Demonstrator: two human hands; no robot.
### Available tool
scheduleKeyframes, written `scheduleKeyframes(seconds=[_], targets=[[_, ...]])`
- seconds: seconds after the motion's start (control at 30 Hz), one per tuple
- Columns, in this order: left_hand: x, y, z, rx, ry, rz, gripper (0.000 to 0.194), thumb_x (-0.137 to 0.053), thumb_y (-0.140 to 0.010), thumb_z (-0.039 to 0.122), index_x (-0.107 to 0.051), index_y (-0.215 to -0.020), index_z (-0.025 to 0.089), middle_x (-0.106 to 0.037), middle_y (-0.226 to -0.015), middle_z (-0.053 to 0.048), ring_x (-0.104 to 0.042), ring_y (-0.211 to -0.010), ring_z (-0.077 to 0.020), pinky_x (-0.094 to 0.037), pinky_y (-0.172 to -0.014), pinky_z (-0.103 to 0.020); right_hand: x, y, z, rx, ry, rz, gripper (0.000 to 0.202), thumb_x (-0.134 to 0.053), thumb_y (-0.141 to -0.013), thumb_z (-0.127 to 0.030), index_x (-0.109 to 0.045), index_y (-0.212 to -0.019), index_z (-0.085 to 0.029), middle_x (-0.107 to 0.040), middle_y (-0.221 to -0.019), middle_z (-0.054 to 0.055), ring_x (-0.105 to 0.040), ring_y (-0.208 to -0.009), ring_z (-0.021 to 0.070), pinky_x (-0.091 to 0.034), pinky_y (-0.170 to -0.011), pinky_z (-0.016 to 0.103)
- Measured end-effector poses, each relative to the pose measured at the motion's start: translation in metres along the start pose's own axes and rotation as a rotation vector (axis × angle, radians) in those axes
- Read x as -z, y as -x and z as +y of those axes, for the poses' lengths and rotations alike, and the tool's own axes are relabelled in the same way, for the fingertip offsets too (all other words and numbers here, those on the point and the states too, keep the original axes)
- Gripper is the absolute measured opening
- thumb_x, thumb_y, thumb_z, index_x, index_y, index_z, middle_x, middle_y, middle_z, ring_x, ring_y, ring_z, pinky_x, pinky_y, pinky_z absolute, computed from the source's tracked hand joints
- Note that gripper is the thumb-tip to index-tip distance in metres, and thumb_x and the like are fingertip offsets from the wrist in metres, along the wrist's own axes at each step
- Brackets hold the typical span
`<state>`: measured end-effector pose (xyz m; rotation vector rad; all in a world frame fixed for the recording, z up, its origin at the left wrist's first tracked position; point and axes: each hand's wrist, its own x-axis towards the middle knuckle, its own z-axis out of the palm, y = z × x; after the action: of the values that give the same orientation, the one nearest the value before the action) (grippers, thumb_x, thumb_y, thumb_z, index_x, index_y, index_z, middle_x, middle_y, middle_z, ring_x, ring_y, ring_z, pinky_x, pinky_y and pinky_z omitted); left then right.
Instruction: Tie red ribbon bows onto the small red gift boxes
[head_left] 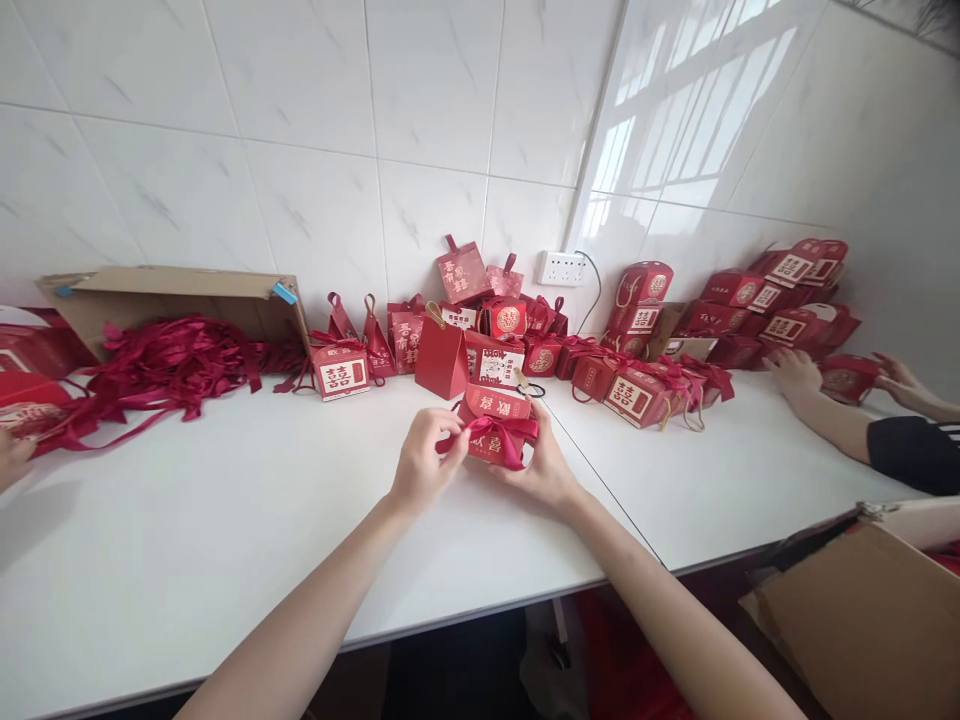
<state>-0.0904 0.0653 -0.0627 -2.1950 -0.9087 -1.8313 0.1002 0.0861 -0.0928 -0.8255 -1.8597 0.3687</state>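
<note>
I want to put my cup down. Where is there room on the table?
The white table is bare left of the left hand, below the ribbon pile. Also right, before the co-worker's hands. Crowded along the wall with red boxes.

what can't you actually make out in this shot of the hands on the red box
Head view only:
- Front of the small red box: covered by the ribbon bow and both hands.
- Left hand and right hand: fingers curl behind the ribbon, so the exact grip is hidden.
- Characters on the boxes at the wall: too small to read.
- Cardboard carton: cut off by the frame edge, contents unseen.
</note>
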Motion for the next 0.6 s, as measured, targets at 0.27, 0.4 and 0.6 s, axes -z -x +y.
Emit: scheduleKeyframes(seconds=[0.27,0.4,0.6], targets=[[0.001,0.0,0.018,-0.418,0.042,-0.088,0.015,-0.061,-0.079,0.01,-0.049,-0.082,0.019,-0.062,-0.072,0.001,-0.058,-0.064,-0.0092,-0.047,-0.064,-0.025,-0.003,0.004,-0.005,0.18,0.083,0.164,0.097,-0.072,-0.064,-0.04,-0.012,-0.14,-0.029,-0.031,-0.136,0.013,-0.035,-0.129,0.0334,-0.034,-0.104,0.056],[-0.001,0.001,0.018,-0.176,0.125,-0.022,0.012,-0.059,-0.079,0.011,-0.05,-0.079,0.019,-0.059,-0.072,0.001,-0.057,-0.066,-0.0094,-0.046,-0.061,-0.021,0.0,0.003,-0.003,0.141,0.079,0.152,0.1,-0.074,-0.064,-0.038,-0.01,-0.14,-0.027,-0.029,-0.138,0.014,-0.033,-0.13,0.0334,-0.033,-0.105,0.055],[-0.001,-0.005,-0.004,0.726,0.133,0.007,0.017,-0.056,-0.075,0.032,-0.052,-0.066,0.019,-0.057,-0.063,0.001,-0.055,-0.061,-0.0128,-0.044,-0.061,-0.024,0.007,-0.001,-0.007,-0.117,-0.159,-0.029,0.099,-0.078,-0.059,-0.038,-0.02,-0.137,-0.025,-0.034,-0.138,0.015,-0.04,-0.126,0.0318,-0.036,-0.103,0.052]])
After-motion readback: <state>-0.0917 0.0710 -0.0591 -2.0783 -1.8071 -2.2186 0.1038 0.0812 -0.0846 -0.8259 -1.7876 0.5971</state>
